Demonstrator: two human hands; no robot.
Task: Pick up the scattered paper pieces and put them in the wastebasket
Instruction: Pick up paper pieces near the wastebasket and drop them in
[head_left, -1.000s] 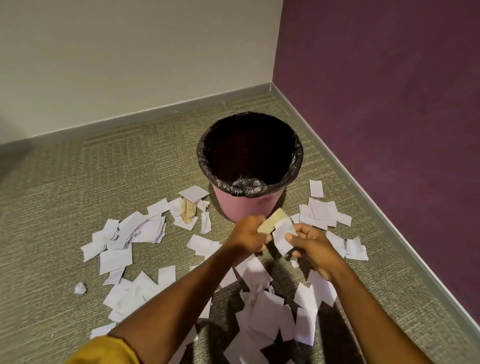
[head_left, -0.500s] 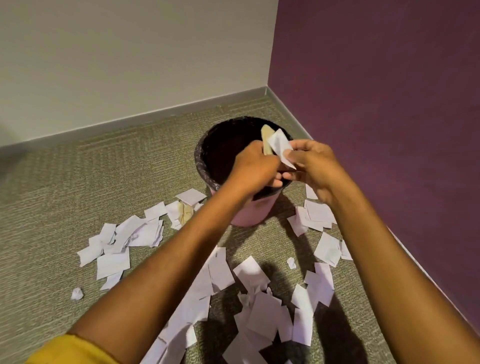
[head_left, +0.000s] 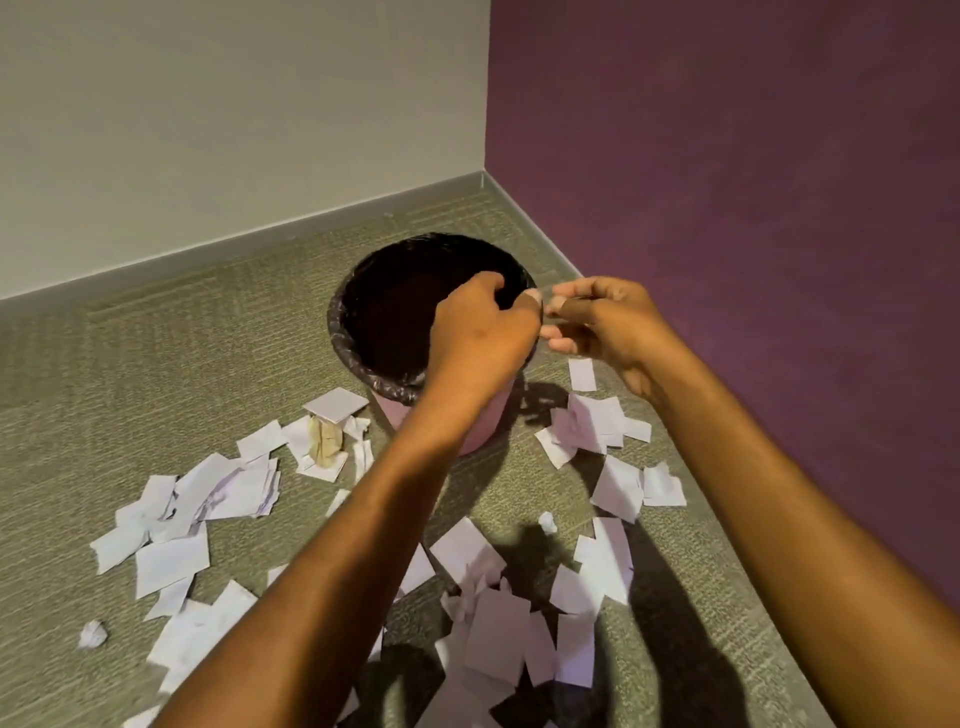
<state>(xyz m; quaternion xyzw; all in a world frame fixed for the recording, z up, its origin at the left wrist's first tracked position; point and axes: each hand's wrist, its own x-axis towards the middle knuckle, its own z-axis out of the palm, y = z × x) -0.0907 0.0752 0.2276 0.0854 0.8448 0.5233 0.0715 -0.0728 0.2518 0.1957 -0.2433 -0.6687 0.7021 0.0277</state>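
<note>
The pink wastebasket, lined with a black bag, stands on the carpet near the room corner. My left hand hangs over its opening with fingers bent downward and no paper visible in it. My right hand is beside it at the basket's right rim, fingers loosely pointing left, also with no paper visible. White paper pieces lie scattered on the floor: a cluster at the left, a pile in front under my arms, and more to the right of the basket. A tan piece lies left of the basket.
A grey-white wall runs behind the basket and a purple wall close on the right, both with a grey baseboard. A small crumpled paper ball lies far left and another lies between the piles. Olive carpet covers the floor.
Both hands rose from the floor to the basket holding a tan and a white piece. Those pieces are no longer in my hands now, and my fingers have loosened over the opening.
</note>
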